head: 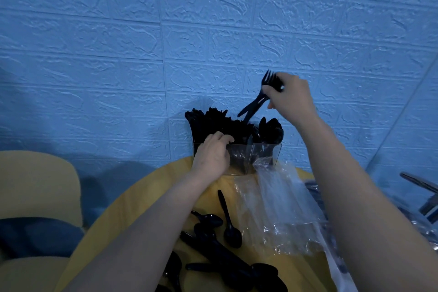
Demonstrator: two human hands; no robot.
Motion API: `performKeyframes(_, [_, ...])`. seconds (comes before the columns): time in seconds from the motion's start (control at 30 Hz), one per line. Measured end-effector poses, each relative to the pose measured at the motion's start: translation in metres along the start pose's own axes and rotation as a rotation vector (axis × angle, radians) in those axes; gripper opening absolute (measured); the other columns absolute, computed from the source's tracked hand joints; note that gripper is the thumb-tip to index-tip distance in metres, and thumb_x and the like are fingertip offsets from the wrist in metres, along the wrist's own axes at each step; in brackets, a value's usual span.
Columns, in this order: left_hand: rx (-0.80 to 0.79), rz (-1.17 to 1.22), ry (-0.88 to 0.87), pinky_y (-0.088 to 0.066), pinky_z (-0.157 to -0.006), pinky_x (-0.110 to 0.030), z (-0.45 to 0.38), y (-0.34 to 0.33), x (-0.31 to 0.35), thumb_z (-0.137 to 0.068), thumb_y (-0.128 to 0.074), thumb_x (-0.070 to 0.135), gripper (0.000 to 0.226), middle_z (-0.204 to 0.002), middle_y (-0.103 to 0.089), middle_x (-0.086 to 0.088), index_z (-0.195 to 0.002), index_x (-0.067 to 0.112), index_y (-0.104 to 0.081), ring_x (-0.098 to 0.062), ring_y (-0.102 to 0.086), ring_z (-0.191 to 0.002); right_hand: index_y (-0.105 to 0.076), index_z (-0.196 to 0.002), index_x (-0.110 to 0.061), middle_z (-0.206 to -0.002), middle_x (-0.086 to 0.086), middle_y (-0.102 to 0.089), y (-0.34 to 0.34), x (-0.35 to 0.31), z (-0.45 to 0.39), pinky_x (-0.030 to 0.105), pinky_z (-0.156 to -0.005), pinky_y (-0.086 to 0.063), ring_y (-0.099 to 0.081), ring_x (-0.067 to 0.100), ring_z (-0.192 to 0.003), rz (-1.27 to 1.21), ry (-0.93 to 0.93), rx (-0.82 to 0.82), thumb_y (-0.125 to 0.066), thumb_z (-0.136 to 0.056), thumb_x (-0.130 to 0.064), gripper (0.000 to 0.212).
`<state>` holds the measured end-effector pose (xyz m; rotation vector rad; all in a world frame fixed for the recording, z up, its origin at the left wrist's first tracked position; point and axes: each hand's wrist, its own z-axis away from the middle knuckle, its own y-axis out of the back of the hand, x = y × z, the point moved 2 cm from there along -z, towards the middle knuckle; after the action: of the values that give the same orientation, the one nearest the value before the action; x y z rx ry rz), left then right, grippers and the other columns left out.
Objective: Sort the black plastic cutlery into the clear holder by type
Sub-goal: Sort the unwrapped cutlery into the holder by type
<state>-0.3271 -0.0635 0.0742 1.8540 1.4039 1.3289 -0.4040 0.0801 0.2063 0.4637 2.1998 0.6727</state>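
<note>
The clear holder (244, 159) stands at the far edge of the yellow round table (132, 211), against the blue wall. It is packed with upright black cutlery, with spoons (271, 129) in its right compartment. My left hand (212, 153) grips the holder's front left rim. My right hand (290, 96) is raised above the holder's right side and pinches black forks (260, 96) by their heads, handles pointing down-left toward the holder. Several loose black spoons (227, 220) lie on the table near me.
A crumpled clear plastic bag (282, 206) lies on the table just right of the holder. A beige chair (35, 187) with a blue cushion stands at the left. A metal object (424, 187) shows at the right edge.
</note>
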Motion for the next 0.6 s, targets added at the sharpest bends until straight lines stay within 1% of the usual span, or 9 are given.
performKeyframes(0.1, [0.044, 0.094, 0.046, -0.044, -0.094, -0.035, -0.001, 0.004, 0.0, -0.094, -0.051, 0.014, 0.026, -0.117, -0.059, -0.005, -0.118, 0.013, -0.061, -0.021, -0.051, -0.112, -0.061, -0.084, -0.004, -0.069, 0.004, -0.059, 0.016, 0.003, 0.012, 0.009, -0.043, -0.037, -0.054, 0.002, -0.043, -0.046, 0.005, -0.037, -0.058, -0.09, -0.015, 0.013])
performKeyframes(0.17, [0.176, 0.19, 0.088, -0.046, -0.085, -0.027, 0.001, 0.012, 0.004, -0.094, -0.056, 0.022, 0.016, -0.103, -0.061, 0.0, -0.104, 0.013, -0.064, -0.016, -0.055, -0.102, -0.061, -0.082, -0.009, -0.069, 0.0, -0.057, 0.018, 0.003, 0.017, 0.01, -0.044, -0.039, -0.054, 0.003, -0.044, -0.078, -0.005, -0.104, -0.06, -0.09, -0.016, 0.011])
performKeyframes(0.23, [0.282, 0.294, 0.069, -0.041, -0.084, -0.02, 0.002, 0.021, 0.014, -0.09, -0.061, 0.034, 0.028, -0.105, -0.056, 0.004, -0.109, 0.014, -0.06, -0.01, -0.052, -0.1, -0.06, -0.08, -0.015, -0.062, -0.002, -0.057, 0.015, 0.0, 0.021, 0.009, -0.045, -0.039, -0.053, 0.003, -0.042, -0.076, -0.01, -0.184, -0.063, -0.089, -0.017, 0.01])
performKeyframes(0.3, [0.181, 0.359, -0.002, -0.038, -0.095, -0.022, 0.0, 0.027, 0.026, -0.087, -0.063, 0.038, 0.047, -0.12, -0.052, 0.004, -0.126, 0.014, -0.053, -0.008, -0.048, -0.112, -0.06, -0.077, -0.019, -0.053, -0.001, -0.056, 0.011, -0.002, 0.026, 0.01, -0.046, -0.04, -0.051, 0.001, -0.039, -0.09, -0.011, -0.235, -0.064, -0.088, -0.018, 0.011])
performKeyframes(0.37, [-0.035, 0.392, -0.008, -0.04, -0.1, -0.028, -0.001, 0.026, 0.036, -0.09, -0.06, 0.034, 0.047, -0.125, -0.056, 0.003, -0.134, 0.019, -0.047, -0.011, -0.051, -0.117, -0.06, -0.075, -0.018, -0.051, -0.001, -0.056, 0.007, -0.002, 0.028, 0.011, -0.047, -0.041, -0.051, 0.002, -0.039, -0.156, -0.033, -0.221, -0.064, -0.088, -0.018, 0.013])
performKeyframes(0.4, [-0.115, 0.441, 0.021, -0.043, -0.098, -0.029, 0.0, 0.026, 0.039, -0.093, -0.057, 0.03, 0.043, -0.12, -0.059, 0.004, -0.134, 0.02, -0.047, -0.012, -0.055, -0.112, -0.06, -0.076, -0.015, -0.051, -0.001, -0.056, 0.006, -0.002, 0.029, 0.012, -0.047, -0.042, -0.052, 0.003, -0.04, -0.202, -0.055, -0.208, -0.065, -0.087, -0.017, 0.012])
performKeyframes(0.47, [-0.177, 0.564, 0.063, -0.047, -0.086, -0.027, 0.001, 0.027, 0.041, -0.097, -0.052, 0.022, 0.034, -0.102, -0.061, 0.005, -0.131, 0.018, -0.047, -0.011, -0.059, -0.093, -0.06, -0.078, -0.013, -0.056, 0.0, -0.057, 0.001, -0.001, 0.032, 0.017, -0.049, -0.045, -0.055, 0.006, -0.043, -0.36, -0.112, -0.211, -0.066, -0.087, -0.013, 0.01])
performKeyframes(0.53, [-0.187, 0.65, 0.066, -0.047, -0.071, -0.026, 0.003, 0.028, 0.039, -0.099, -0.047, 0.016, 0.024, -0.083, -0.054, 0.006, -0.123, 0.016, -0.047, -0.009, -0.053, -0.072, -0.062, -0.083, -0.012, -0.064, 0.001, -0.06, -0.007, 0.002, 0.035, 0.021, -0.051, -0.05, -0.059, 0.009, -0.048, -0.583, -0.19, -0.26, -0.069, -0.085, -0.011, 0.008])
performKeyframes(0.6, [-0.219, 0.672, 0.065, -0.041, -0.059, -0.016, 0.004, 0.028, 0.038, -0.1, -0.042, 0.014, 0.012, -0.074, -0.047, 0.009, -0.112, 0.015, -0.046, -0.002, -0.046, -0.061, -0.063, -0.086, -0.01, -0.068, 0.001, -0.06, -0.015, 0.005, 0.04, 0.019, -0.053, -0.052, -0.06, 0.009, -0.051, -0.678, -0.245, -0.328, -0.07, -0.083, -0.009, 0.008])
